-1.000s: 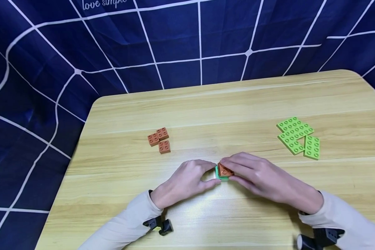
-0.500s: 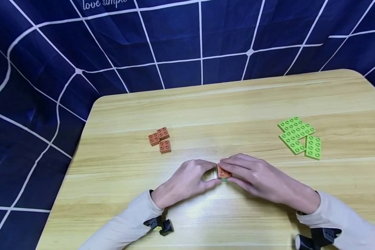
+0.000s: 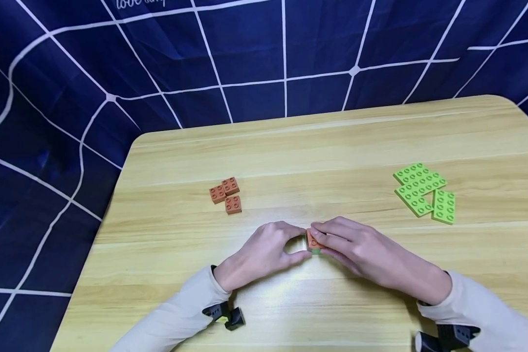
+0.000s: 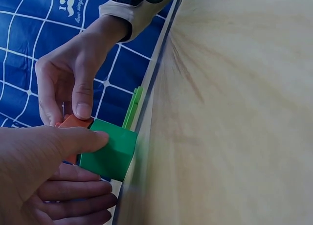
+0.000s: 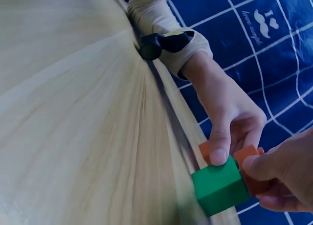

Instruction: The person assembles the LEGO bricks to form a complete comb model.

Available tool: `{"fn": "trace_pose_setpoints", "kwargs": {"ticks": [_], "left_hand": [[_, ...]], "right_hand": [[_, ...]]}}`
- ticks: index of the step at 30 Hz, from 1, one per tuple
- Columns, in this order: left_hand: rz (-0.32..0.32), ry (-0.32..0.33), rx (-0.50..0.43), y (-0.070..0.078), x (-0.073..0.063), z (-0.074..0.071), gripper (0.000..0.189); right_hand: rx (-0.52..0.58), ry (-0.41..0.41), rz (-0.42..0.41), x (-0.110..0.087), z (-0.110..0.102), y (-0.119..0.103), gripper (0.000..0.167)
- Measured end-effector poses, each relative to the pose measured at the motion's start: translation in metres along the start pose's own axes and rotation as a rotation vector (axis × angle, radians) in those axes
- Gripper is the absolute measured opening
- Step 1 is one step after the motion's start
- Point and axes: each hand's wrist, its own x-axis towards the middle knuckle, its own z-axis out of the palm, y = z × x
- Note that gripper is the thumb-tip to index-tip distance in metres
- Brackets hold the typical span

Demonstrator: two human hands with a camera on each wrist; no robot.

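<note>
Near the middle of the table, an orange-brown toy brick (image 3: 314,241) sits on top of a green block (image 4: 115,149); only a thin strip of green shows in the head view. My left hand (image 3: 264,254) pinches the green block between thumb and fingers, with the thumb along its side in the left wrist view. From the right, my right hand (image 3: 367,249) holds the orange brick (image 5: 250,178), thumb on its near side, fingertips covering part of its studded top. In the right wrist view the orange brick lies against the green block's face.
Three loose orange-brown bricks (image 3: 233,205) lie in a cluster at the left of the wooden table (image 3: 308,171). Flat lime-green studded plates (image 3: 443,206) lie at the right. A dark blue gridded cloth (image 3: 251,54) hangs behind the table.
The orange brick has shifted slightly left and now covers more of the green block. The right fingertips have moved over its top. The left hand stays almost still.
</note>
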Motion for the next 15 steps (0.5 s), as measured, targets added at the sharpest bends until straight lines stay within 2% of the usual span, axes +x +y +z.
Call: {"fn": "trace_pose_setpoints", "kwargs": {"ticks": [4,10,12,15], "left_hand": [[-0.011,0.005,-0.003,-0.001,0.0,-0.001,0.04],[0.0,0.01,0.009,-0.001,0.0,-0.003,0.042],[0.022,0.035,0.032,-0.001,-0.002,-0.005,0.044],[0.089,0.11,0.081,0.001,-0.009,-0.011,0.048]], "right_hand": [[-0.038,-0.036,-0.022,0.003,-0.001,-0.002,0.048],[-0.011,-0.071,0.038,-0.001,-0.005,0.0,0.043],[-0.003,-0.076,0.063,-0.005,-0.007,-0.001,0.044],[-0.007,-0.025,0.05,-0.011,-0.011,-0.002,0.047]]}}
